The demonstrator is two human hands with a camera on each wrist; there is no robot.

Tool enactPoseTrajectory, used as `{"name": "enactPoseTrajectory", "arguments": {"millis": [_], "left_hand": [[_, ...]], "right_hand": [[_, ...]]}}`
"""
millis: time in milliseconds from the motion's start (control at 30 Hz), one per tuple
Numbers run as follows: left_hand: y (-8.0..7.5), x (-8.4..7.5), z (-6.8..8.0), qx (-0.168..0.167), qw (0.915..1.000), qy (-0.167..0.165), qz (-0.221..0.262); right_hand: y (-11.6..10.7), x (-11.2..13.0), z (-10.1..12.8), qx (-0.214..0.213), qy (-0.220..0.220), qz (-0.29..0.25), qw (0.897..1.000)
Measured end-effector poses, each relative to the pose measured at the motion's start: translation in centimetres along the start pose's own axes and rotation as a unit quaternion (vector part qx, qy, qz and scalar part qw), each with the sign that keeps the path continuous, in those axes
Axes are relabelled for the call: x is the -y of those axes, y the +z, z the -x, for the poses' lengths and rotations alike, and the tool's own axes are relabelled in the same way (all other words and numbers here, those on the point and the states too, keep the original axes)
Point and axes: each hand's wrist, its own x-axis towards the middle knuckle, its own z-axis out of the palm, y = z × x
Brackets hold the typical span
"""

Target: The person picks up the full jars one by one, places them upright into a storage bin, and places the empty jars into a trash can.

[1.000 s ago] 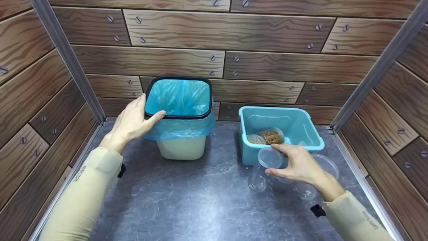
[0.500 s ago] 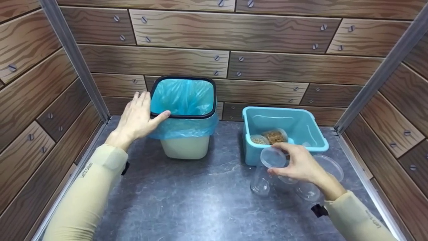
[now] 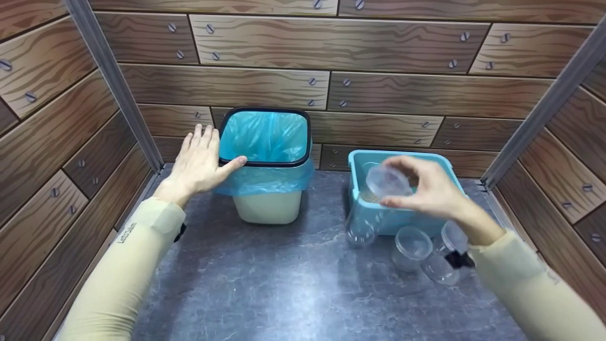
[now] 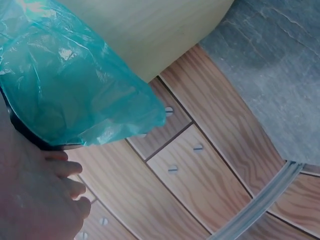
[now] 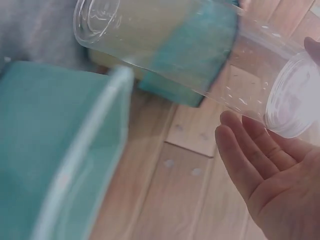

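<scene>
Grey floor [image 3: 265, 284], wood-look walls [image 3: 265, 42]. I've got the jar [image 5: 200, 65] by its top end, right hand [image 3: 428, 187] half-open around it; its long axis slants down-left by the tub [image 3: 407, 220]. Left hand's [image 3: 196, 163] straight-fingered at the bin [image 3: 267, 206], gripping nothing.

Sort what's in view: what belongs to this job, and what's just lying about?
Seemingly in the job:
clear container, held in the right grip
bin with blue liner, left grip at its rim

Apparently just lying about, though possibly still needed:
light-blue tub
clear cup in front of it
</scene>
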Motion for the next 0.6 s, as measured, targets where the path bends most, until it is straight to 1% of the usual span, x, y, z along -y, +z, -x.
{"name": "enactPoseTrajectory", "arguments": {"millis": [133,200,267,333,400,533,600], "left_hand": [[-0.1,0.0,0.0,0.008,1.0,0.0,-0.006],[-0.1,0.0,-0.1,0.011,0.9999,-0.001,-0.01],[-0.1,0.0,-0.2,0.014,0.9998,0.0,-0.015],[-0.2,0.0,-0.3,0.015,0.9997,0.002,-0.019],[-0.2,-0.1,-0.3,0.015,0.9996,0.006,-0.022],[-0.3,-0.1,-0.3,0.013,0.9995,0.008,-0.026],[-0.4,-0.2,-0.5,0.011,0.9995,0.011,-0.028]], "right_hand": [[-1.6,1.7,-2.9,0.001,0.002,-0.026,1.0],[-2.4,2.5,-4.5,0.006,0.008,-0.048,0.999],[-3.2,3.1,-6.0,-0.003,0.004,-0.073,0.997],[-4.0,3.8,-7.5,-0.025,-0.007,-0.096,0.995],[-4.8,4.5,-8.9,-0.059,-0.024,-0.121,0.991],[-5.8,6.4,-11.9,-0.123,-0.06,-0.176,0.975],[-6.0,7.4,-13.4,-0.148,-0.071,-0.187,0.969]]}}
